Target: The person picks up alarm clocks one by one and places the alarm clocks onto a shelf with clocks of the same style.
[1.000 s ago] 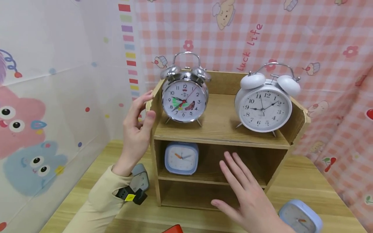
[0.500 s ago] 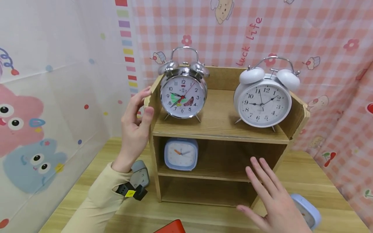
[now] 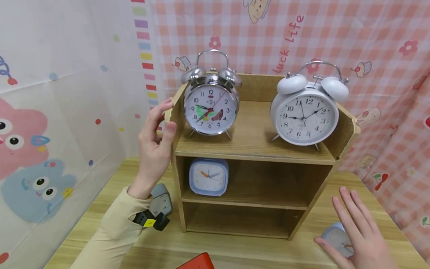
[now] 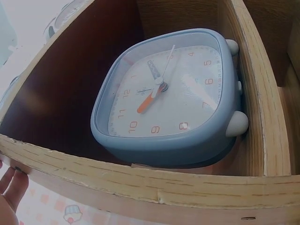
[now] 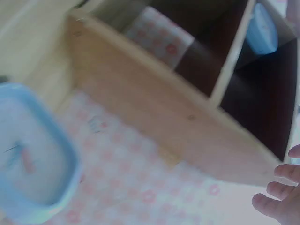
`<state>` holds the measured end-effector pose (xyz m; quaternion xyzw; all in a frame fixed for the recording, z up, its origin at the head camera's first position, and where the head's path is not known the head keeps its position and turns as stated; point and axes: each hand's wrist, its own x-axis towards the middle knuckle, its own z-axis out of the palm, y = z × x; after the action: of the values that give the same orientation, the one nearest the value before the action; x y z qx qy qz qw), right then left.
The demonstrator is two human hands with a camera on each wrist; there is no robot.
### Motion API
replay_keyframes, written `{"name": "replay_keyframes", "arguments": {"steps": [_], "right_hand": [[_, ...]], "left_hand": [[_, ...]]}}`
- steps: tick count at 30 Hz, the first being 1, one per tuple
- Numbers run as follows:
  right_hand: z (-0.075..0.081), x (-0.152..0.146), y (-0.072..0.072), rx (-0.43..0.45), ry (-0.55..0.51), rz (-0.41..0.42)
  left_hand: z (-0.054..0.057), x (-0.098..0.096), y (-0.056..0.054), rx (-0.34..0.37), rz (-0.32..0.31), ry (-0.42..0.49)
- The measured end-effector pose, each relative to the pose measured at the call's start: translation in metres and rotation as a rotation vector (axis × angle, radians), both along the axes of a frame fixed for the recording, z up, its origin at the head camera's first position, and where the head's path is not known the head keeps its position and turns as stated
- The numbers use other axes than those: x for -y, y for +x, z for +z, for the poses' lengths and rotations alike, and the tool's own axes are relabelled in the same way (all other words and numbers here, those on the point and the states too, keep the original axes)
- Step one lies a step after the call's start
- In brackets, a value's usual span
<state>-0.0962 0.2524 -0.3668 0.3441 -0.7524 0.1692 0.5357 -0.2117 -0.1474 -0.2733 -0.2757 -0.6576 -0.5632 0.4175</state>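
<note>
My left hand (image 3: 154, 145) grips the upper left side panel of a small wooden shelf (image 3: 255, 155), its thumb at the front edge. On the top board stand a silver twin-bell alarm clock (image 3: 211, 108) and a white twin-bell alarm clock (image 3: 305, 116). A light-blue square alarm clock (image 3: 208, 177) sits at the left of the middle compartment; the left wrist view shows this clock (image 4: 164, 93) close up. With straight, spread fingers, my right hand (image 3: 366, 239) hovers at the lower right, partly hiding another light-blue clock (image 3: 336, 235) on the table. Nothing is held in that hand.
A grey-blue clock (image 3: 161, 201) lies on the table beside the shelf's left side, partly behind my wrist. Part of a red object (image 3: 198, 262) shows at the table's front. A pink checkered cloth (image 3: 255, 45) hangs behind the shelf.
My right hand has moved right, from in front of the middle compartment to over the light-blue clock on the table. The left hand stays on the shelf's side panel.
</note>
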Motion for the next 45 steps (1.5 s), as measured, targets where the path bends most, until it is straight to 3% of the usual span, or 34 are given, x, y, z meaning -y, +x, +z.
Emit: {"name": "replay_keyframes", "arguments": {"steps": [7, 16, 25, 31, 39, 45], "right_hand": [[-0.033, -0.045, -0.001, 0.225, 0.05, -0.18], [-0.065, -0.082, -0.005, 0.382, 0.062, -0.262], [-0.092, -0.11, 0.0, 0.697, 0.125, -0.424], [-0.105, -0.123, -0.003, 0.735, 0.147, -0.422], [-0.116, -0.129, -0.005, 0.807, 0.098, -0.44], [-0.113, -0.126, -0.004, 0.735, 0.097, -0.468]], "left_hand": [[0.002, 0.0, 0.002, -0.002, -0.004, 0.006], [0.001, -0.001, 0.002, -0.004, -0.014, 0.018], [0.002, -0.001, 0.002, 0.005, -0.008, 0.028], [0.002, -0.001, 0.003, 0.01, -0.005, 0.021], [0.002, -0.001, 0.003, 0.003, -0.01, 0.019], [0.002, -0.001, 0.002, -0.003, -0.005, 0.018]]}}
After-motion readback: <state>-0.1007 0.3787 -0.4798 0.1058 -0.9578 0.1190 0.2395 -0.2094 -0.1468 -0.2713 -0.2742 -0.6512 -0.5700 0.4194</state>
